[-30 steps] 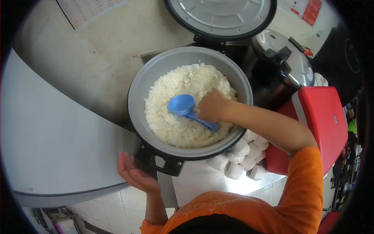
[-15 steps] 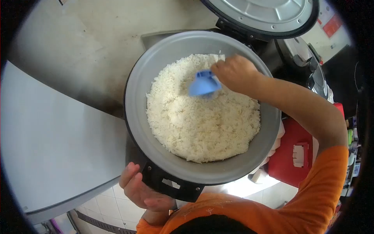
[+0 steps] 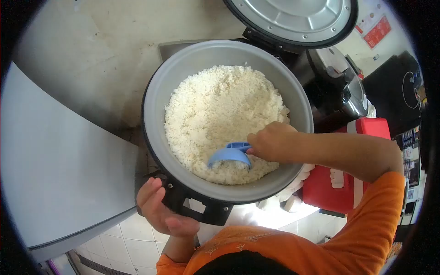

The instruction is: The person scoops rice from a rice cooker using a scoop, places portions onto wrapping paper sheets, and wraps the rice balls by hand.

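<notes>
A large round rice cooker with a grey inner pot (image 3: 295, 98) is full of cooked white rice (image 3: 215, 107). My right hand (image 3: 273, 143) is closed around the handle of a blue rice scoop (image 3: 229, 155). The scoop's bowl is down at the near part of the rice, with some grains at its mouth. Beside the cooker's black front handle (image 3: 201, 211) is my left hand (image 3: 165, 210), fingers stretched out and thumb apart. Whether it touches the handle I cannot tell.
The cooker's metal lid (image 3: 298, 18) stands raised at the back. To the right are a black appliance (image 3: 337, 87) and a red box (image 3: 321, 190) with a white latch. A pale grey panel (image 3: 68, 160) fills the left side, near the cooker.
My right hand has brought the scoop from the far part of the rice down toward the near side. My left hand stays by the handle. The view has shifted slightly.
</notes>
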Demonstrator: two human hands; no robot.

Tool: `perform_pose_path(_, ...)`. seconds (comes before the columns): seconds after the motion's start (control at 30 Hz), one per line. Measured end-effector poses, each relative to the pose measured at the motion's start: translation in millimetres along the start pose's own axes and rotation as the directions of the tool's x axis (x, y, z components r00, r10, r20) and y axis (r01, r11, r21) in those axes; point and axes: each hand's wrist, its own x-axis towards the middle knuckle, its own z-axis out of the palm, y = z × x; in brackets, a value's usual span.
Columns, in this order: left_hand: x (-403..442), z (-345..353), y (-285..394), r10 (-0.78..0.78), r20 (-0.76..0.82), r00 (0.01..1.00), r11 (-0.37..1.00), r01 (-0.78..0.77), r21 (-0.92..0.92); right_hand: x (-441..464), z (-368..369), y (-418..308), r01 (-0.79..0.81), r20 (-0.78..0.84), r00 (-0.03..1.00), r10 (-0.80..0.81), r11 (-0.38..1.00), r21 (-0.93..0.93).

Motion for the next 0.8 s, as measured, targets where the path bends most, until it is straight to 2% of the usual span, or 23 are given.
perform_pose_path(0.03,0,0,0,0.006,-0.002,1.000,1.000,-0.006,-0.004,-11,-3,-4,-0.004,-0.006,1.000,0.004,1.000,-0.002)
perform_pose_path(0.1,0,1,-1,-0.014,-0.001,1.000,0.999,0.014,-0.051,-35,-8,-7,0.024,-0.177,0.983,-0.041,0.995,-0.099)
perform_pose_path(0.13,0,2,-1,-0.008,-0.005,1.000,0.999,0.008,-0.051,-47,-7,-7,0.024,-0.184,0.982,-0.042,0.994,-0.102)
perform_pose_path(0.2,1,5,-1,-0.028,-0.067,0.997,0.994,0.021,-0.109,-68,-5,-4,0.056,-0.374,0.916,-0.142,0.971,-0.231)
perform_pose_path(0.23,2,5,0,-0.019,-0.072,0.997,0.994,0.011,-0.108,-72,-6,-2,0.054,-0.383,0.912,-0.144,0.970,-0.236)
perform_pose_path(0.3,3,5,3,-0.048,-0.050,0.998,0.994,0.043,-0.096,-76,-7,4,-0.019,-0.356,0.935,-0.012,0.996,-0.084)
perform_pose_path(0.43,0,6,4,-0.082,-0.073,0.994,0.987,0.071,-0.144,-52,11,20,-0.033,-0.472,0.882,-0.022,0.994,-0.109)
perform_pose_path(0.5,2,7,6,-0.084,-0.060,0.995,0.990,0.077,-0.117,-42,18,6,-0.025,-0.454,0.880,-0.143,0.939,-0.343)
perform_pose_path(0.57,3,6,7,-0.071,-0.062,0.996,0.992,0.064,-0.113,-57,12,-12,0.026,-0.447,0.876,-0.179,0.945,-0.327)
perform_pose_path(0.63,2,6,6,-0.083,-0.052,0.995,0.995,0.080,-0.055,-76,4,-13,0.001,-0.396,0.912,-0.108,0.966,-0.260)
perform_pose_path(0.67,2,7,5,-0.081,-0.066,0.995,0.995,0.077,-0.067,-83,4,-9,-0.022,-0.405,0.914,-0.039,0.989,-0.145)
perform_pose_path(0.8,1,8,7,-0.045,-0.087,0.995,0.997,0.040,-0.063,-71,3,-9,0.009,-0.387,0.922,-0.029,0.999,-0.054)
